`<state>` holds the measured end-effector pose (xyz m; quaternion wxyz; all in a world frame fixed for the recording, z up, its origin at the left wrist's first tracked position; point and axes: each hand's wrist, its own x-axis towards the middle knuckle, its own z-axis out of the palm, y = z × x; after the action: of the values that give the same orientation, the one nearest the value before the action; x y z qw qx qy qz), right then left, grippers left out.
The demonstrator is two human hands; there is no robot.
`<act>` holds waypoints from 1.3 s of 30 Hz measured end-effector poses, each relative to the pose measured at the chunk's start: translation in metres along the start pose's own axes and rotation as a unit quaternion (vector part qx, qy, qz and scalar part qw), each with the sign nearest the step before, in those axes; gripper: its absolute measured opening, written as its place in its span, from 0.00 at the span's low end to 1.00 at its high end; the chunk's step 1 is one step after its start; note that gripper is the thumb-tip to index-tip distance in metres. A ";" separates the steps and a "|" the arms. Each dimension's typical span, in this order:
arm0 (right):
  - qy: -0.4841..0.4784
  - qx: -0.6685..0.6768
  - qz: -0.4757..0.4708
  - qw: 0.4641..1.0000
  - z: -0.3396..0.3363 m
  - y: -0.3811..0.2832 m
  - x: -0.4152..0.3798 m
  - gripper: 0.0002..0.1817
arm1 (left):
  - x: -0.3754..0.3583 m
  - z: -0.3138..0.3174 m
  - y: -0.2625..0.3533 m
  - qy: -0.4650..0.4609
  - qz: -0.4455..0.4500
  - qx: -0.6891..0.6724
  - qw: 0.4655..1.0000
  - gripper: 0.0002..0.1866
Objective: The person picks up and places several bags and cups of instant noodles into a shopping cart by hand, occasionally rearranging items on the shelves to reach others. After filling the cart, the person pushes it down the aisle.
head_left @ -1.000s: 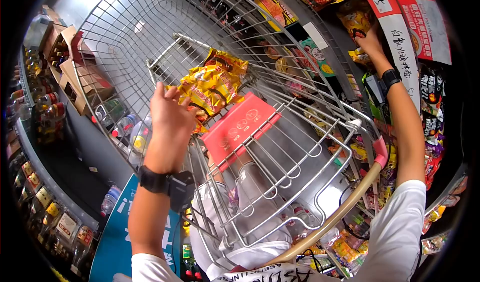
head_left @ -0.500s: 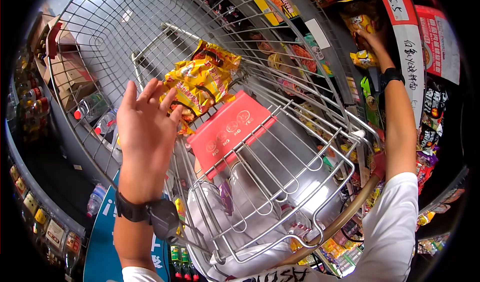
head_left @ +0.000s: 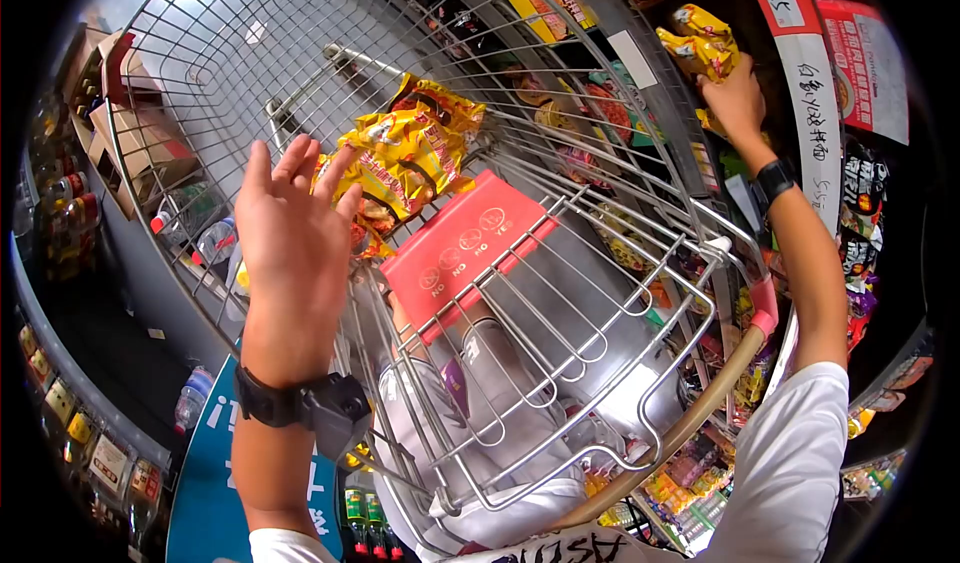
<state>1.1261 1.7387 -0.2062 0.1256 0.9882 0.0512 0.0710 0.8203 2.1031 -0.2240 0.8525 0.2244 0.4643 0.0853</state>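
Note:
My right hand point(head_left: 735, 98) is closed on a yellow instant noodle packet point(head_left: 700, 43) at the shelf on the right. The packet is crumpled where my fingers grip it, and its far end points away from me. My left hand point(head_left: 293, 208) hovers over the shopping cart point(head_left: 230, 38) with fingers spread and nothing in it. Just beyond those fingertips, several yellow noodle packets point(head_left: 400, 158) lie in a heap inside the cart. A red plastic flap point(head_left: 465, 248) with printed symbols sits on the cart's child seat, next to the heap.
A price strip point(head_left: 800, 63) runs along the right shelf edge, near my right forearm. The cart's handle point(head_left: 690, 403) is close to my body. Cardboard boxes point(head_left: 150, 153) and plastic bottles point(head_left: 195, 398) stand to the left. Other noodle packs point(head_left: 550, 3) fill the shelf beyond the cart.
My right hand has drawn a yellow noodle packet outward from deeper in the shelf, towards the cart. My left hand has stayed nearly in place, fingers spread.

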 end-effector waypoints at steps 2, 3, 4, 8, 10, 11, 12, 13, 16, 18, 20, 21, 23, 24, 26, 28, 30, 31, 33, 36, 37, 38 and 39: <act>0.040 0.020 -0.056 0.997 -0.010 -0.002 -0.018 0.34 | 0.001 -0.001 -0.001 0.003 0.004 0.003 1.000 0.31; 0.041 0.022 -0.056 0.997 -0.016 -0.001 -0.024 0.34 | 0.002 -0.001 -0.001 0.008 0.010 0.007 1.000 0.30; 0.051 0.037 -0.072 0.995 -0.025 0.001 -0.028 0.34 | 0.003 0.000 -0.001 0.007 0.012 0.007 1.000 0.30; 0.042 0.095 -0.092 0.990 -0.060 0.011 -0.031 0.36 | 0.003 0.001 -0.004 0.019 0.012 0.029 0.999 0.30; 0.043 0.103 -0.122 0.986 -0.061 0.022 -0.031 0.36 | 0.000 0.003 -0.003 0.016 0.005 0.021 1.000 0.30; -0.006 0.118 -0.124 0.985 -0.071 0.016 -0.040 0.36 | 0.000 0.004 -0.003 0.016 0.005 0.018 1.000 0.30; -0.055 0.135 -0.126 0.981 -0.081 0.008 -0.047 0.35 | 0.001 0.004 -0.003 0.017 0.013 0.013 1.000 0.29; -0.053 0.136 -0.127 0.981 -0.091 0.002 -0.053 0.35 | 0.001 0.004 -0.003 0.017 0.021 0.010 1.000 0.29; -0.021 0.068 -0.212 0.975 -0.121 -0.008 -0.059 0.32 | 0.002 0.003 -0.005 0.031 0.017 0.019 0.999 0.28; -0.025 0.078 -0.207 0.975 -0.149 -0.012 -0.060 0.31 | 0.000 0.005 -0.005 0.022 0.015 0.021 0.999 0.28; -0.035 0.100 -0.195 0.975 -0.178 -0.020 -0.064 0.30 | -0.002 0.004 -0.005 0.012 0.011 0.022 1.000 0.28; -0.032 0.100 -0.196 0.975 -0.191 -0.025 -0.069 0.30 | -0.002 0.005 -0.004 0.017 0.012 0.015 1.000 0.28; 0.049 0.147 -0.239 0.959 -0.216 -0.039 -0.084 0.28 | 0.000 0.006 -0.003 0.017 0.019 0.004 1.000 0.28; 0.054 0.147 -0.239 0.958 -0.225 -0.050 -0.093 0.28 | 0.001 0.006 -0.003 0.022 0.024 0.009 0.999 0.27; -0.073 0.429 -0.193 0.880 -0.240 -0.075 -0.111 0.26 | 0.002 0.004 -0.004 0.025 0.029 0.024 0.999 0.27; -0.274 0.504 -0.217 0.790 -0.245 -0.103 -0.113 0.30 | 0.005 0.002 -0.004 0.027 0.029 0.021 0.999 0.28; -0.309 0.538 -0.275 0.734 -0.199 -0.131 -0.113 0.28 | 0.005 0.002 -0.002 0.038 0.033 0.027 0.998 0.29; -0.422 0.468 -0.254 0.733 -0.180 -0.146 -0.108 0.30 | 0.007 0.000 -0.003 0.034 0.034 0.030 0.998 0.29; -0.532 0.431 -0.246 0.687 -0.135 -0.182 -0.111 0.27 | 0.015 -0.007 -0.003 0.041 0.039 -0.011 0.998 0.31; -0.571 0.293 -0.328 0.693 -0.077 -0.217 -0.118 0.34 | 0.014 -0.010 -0.006 0.033 0.010 -0.004 0.999 0.33; -0.567 0.255 -0.345 0.703 -0.061 -0.223 -0.120 0.37 | 0.013 -0.010 -0.007 0.035 -0.019 0.020 0.999 0.33; -0.495 0.274 -0.383 0.730 -0.048 -0.224 -0.120 0.40 | 0.015 -0.013 -0.011 0.033 -0.029 0.011 0.999 0.35; -0.421 0.288 -0.422 0.750 -0.052 -0.223 -0.116 0.40 | 0.021 -0.017 -0.014 0.036 -0.028 0.010 0.999 0.35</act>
<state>0.9854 1.9520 -0.2280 -0.1390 0.7851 0.4233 -0.4302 0.8164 2.1032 -0.2540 0.8349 0.2163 0.5019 0.0649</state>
